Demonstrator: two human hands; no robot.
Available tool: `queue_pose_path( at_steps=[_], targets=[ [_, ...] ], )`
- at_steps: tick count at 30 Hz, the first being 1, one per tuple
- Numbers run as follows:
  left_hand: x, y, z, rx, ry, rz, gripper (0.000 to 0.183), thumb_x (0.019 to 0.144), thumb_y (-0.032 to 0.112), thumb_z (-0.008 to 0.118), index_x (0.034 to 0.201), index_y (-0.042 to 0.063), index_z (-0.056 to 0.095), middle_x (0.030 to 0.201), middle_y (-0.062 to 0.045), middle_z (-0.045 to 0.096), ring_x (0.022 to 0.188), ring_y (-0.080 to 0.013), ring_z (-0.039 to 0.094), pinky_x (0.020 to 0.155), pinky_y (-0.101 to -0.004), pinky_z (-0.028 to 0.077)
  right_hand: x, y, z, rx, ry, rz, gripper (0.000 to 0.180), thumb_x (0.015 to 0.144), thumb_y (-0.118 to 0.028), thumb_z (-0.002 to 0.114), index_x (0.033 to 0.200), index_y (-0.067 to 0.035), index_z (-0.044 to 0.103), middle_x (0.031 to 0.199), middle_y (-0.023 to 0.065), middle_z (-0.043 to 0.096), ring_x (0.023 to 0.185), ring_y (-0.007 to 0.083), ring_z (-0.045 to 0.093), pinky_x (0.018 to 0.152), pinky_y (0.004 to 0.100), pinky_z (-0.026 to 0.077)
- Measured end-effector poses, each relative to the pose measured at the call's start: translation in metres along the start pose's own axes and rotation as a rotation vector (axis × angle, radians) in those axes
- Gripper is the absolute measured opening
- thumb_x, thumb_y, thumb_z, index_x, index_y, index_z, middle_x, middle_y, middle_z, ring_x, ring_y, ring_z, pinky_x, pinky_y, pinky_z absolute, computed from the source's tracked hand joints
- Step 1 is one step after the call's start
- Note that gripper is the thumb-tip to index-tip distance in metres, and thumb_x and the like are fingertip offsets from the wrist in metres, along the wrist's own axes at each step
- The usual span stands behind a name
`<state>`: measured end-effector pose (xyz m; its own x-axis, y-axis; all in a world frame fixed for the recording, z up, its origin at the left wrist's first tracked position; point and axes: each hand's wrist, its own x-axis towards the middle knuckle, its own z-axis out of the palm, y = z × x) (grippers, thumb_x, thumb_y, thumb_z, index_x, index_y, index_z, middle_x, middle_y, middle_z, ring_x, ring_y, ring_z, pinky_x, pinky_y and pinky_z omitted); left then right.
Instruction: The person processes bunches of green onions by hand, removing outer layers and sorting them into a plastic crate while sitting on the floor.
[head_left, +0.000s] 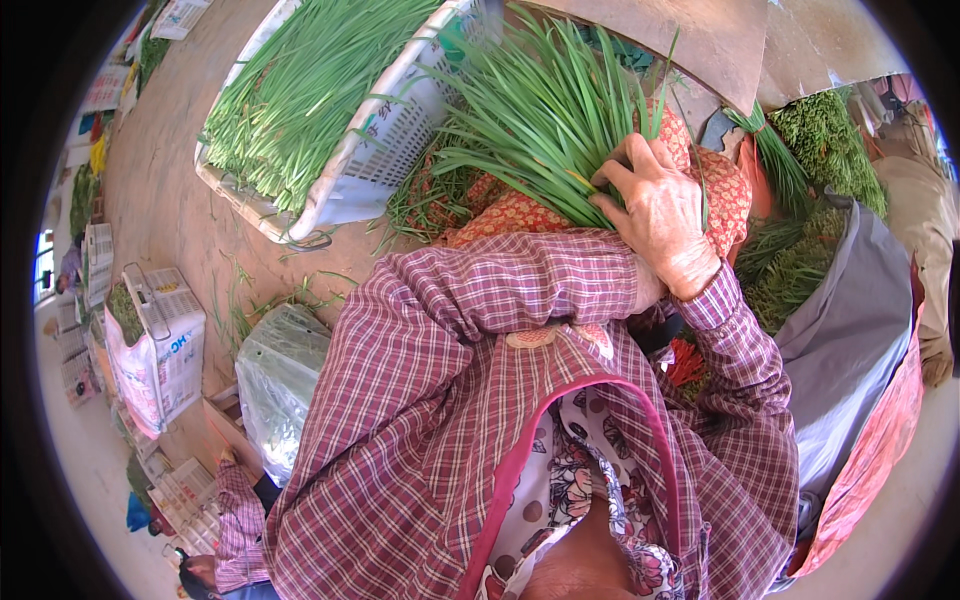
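My right hand (651, 206) is closed around the lower part of a loose bunch of garlic chives (551, 112). Its long flat leaves fan out up and to the left, one of them yellowed near my fingers. The bunch lies over red floral fabric (517, 214) across my lap. My left forearm, in a plaid sleeve (525, 281), crosses in front of me to the right. Only a bit of that wrist shows below my right wrist; my left hand is hidden, so its hold cannot be seen.
A white plastic crate (330, 202) full of garlic chives stands at upper left. Clear plastic wrapping (281, 390) sits by my left side. Tied green bundles (825, 150) and a grey cloth (847, 322) lie to my right. Brown board (675, 37) overhangs ahead. Another person (236, 525) is at lower left.
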<state>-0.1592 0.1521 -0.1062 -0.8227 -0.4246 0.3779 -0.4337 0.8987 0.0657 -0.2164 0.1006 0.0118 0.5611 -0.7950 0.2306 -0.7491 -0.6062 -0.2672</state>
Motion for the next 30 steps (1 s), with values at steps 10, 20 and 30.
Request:
queue_pose_path(
  at_steps=[10, 20, 30],
  targets=[
    [-0.006, -0.001, 0.0, -0.011, -0.011, 0.008, 0.012, 0.079, 0.013, 0.059, 0.088, 0.007, 0.06, 0.082, -0.009, 0.058, 0.082, -0.0203, 0.056, 0.071, -0.0339, 0.047, -0.007, 0.001, 0.002, -0.037, 0.072, -0.017, 0.017, 0.067, -0.016, 0.075, 0.077, -0.01, 0.063, 0.094, 0.0034, 0.052, 0.092, 0.0234, 0.055, 0.076, 0.0368, 0.049],
    [-0.007, -0.001, 0.002, -0.017, -0.018, 0.01, 0.014, 0.081, 0.012, 0.059, 0.094, 0.007, 0.062, 0.087, -0.009, 0.06, 0.088, -0.0205, 0.058, 0.076, -0.0336, 0.049, -0.011, 0.001, 0.003, -0.064, 0.068, -0.039, 0.014, 0.069, -0.016, 0.073, 0.077, -0.009, 0.064, 0.106, 0.0015, 0.055, 0.102, 0.0238, 0.052, 0.086, 0.0371, 0.043],
    [-0.004, -0.002, 0.006, -0.028, -0.04, 0.005, 0.017, 0.084, 0.011, 0.059, 0.1, 0.007, 0.063, 0.093, -0.009, 0.062, 0.095, -0.0207, 0.06, 0.08, -0.0333, 0.051, -0.024, 0.005, -0.018, 0.086, 0.119, -0.173, 0.015, 0.071, -0.015, 0.07, 0.085, -0.011, 0.065, 0.108, 0.0023, 0.059, 0.103, 0.0254, 0.054, 0.09, 0.0424, 0.041]
  ],
)
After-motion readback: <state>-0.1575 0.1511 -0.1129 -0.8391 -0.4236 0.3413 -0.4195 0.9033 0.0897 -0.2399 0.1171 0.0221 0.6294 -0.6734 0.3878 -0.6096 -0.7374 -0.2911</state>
